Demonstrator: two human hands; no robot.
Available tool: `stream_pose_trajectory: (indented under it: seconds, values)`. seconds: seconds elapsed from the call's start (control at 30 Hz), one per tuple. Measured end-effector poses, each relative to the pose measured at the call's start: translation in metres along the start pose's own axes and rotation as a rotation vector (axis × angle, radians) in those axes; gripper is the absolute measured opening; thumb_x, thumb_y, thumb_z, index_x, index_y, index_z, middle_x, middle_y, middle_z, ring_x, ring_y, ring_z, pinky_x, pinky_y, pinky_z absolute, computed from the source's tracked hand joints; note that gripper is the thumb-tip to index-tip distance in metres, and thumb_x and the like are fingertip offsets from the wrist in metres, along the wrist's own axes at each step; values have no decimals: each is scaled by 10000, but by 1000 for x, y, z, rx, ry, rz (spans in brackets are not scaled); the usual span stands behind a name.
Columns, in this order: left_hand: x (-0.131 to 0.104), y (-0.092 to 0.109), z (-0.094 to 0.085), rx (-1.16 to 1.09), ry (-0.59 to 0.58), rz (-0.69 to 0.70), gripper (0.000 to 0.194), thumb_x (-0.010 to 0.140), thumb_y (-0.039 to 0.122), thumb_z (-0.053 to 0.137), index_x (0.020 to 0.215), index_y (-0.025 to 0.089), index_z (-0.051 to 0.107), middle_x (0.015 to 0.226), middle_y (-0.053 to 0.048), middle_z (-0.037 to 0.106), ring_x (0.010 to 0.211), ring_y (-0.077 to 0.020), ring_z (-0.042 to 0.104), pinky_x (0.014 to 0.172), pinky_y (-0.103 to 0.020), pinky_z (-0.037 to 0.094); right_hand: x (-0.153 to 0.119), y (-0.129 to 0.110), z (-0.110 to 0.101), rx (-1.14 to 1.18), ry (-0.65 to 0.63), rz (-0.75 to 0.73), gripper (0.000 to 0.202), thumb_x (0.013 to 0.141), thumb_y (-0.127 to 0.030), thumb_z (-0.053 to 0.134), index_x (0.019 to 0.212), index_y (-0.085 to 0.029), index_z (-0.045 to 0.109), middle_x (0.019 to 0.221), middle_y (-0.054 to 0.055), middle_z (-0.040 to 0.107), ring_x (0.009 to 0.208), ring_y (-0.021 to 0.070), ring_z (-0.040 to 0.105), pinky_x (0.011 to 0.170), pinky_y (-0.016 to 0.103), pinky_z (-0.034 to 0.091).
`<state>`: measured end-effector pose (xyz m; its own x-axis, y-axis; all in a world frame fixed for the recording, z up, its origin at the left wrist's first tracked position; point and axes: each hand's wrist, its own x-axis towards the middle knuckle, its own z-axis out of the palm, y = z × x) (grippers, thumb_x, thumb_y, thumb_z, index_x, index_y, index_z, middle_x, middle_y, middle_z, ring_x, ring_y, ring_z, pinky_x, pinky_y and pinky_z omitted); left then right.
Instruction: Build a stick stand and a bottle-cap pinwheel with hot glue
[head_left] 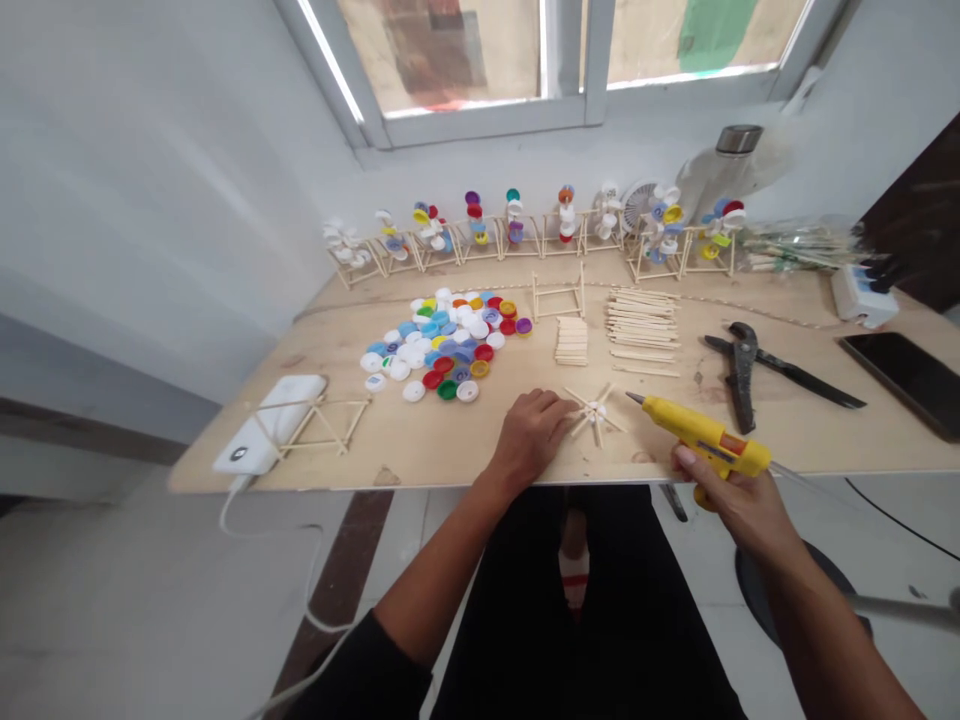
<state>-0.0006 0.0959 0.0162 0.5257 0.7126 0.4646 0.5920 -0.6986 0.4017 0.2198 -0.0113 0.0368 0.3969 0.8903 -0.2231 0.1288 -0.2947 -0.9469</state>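
Note:
A small star of wooden sticks point(598, 412) with a white centre lies flat near the table's front edge. My left hand point(531, 440) rests on the table at its left side, fingers curled together on the end of one stick. In my right hand point(739, 500) is a yellow hot glue gun point(697, 432), its nozzle pointing left, just right of the star and apart from it. Behind the star are a short stack of sticks point(571, 341) and a larger pile of longer sticks point(642, 325). Many coloured bottle caps point(442, 345) are heaped to the left.
Stick stands with cap wheels point(476, 232) line the back by the window. A bare stick frame point(559, 300) stands before them. Pliers point(742, 375), a phone point(907, 380) and a power strip point(862, 297) are at right; a white power bank point(266, 430) and another frame point(319, 425) at left.

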Motion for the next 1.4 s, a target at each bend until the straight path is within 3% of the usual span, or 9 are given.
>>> stream_pose_trajectory:
  seconds: [0.23,0.5,0.83,1.0,1.4]
  values:
    - [0,-2,-8,-123,87,-104,238,859,153,433,1035,191,588,983,-52,640,944,-167,580,852,-318,468,0,0,0,19,-15,-31,369,662,-476,689,832,-158,610,583,-29,521,455,72,406,382,192,299]
    - [17,-4,-10,-88,-65,-67,302,851,115,407,1091,181,578,1069,-57,643,1030,-184,553,912,-359,450,-2,-6,1,4,-6,-61,428,629,-527,692,808,-147,607,590,-16,537,491,98,454,418,214,350]
    - [-3,8,-19,-126,-75,-100,239,844,189,462,1058,186,567,1019,-60,641,994,-194,564,870,-362,457,-3,-10,2,-39,15,-107,430,644,-529,681,821,-140,642,706,48,629,621,153,569,470,224,435]
    - [-6,10,-18,-160,-113,-70,313,806,264,559,1115,218,545,1111,-58,605,1059,-209,534,916,-383,439,-4,-14,3,-39,20,-99,441,634,-546,674,808,-141,652,640,33,611,561,141,546,427,221,414]
    - [-6,5,-22,-164,-224,-86,462,718,174,631,1162,255,531,1172,-41,596,1115,-220,521,957,-399,408,-2,-8,1,-19,-11,-64,453,640,-540,676,854,-142,652,698,37,634,568,136,550,431,220,399]
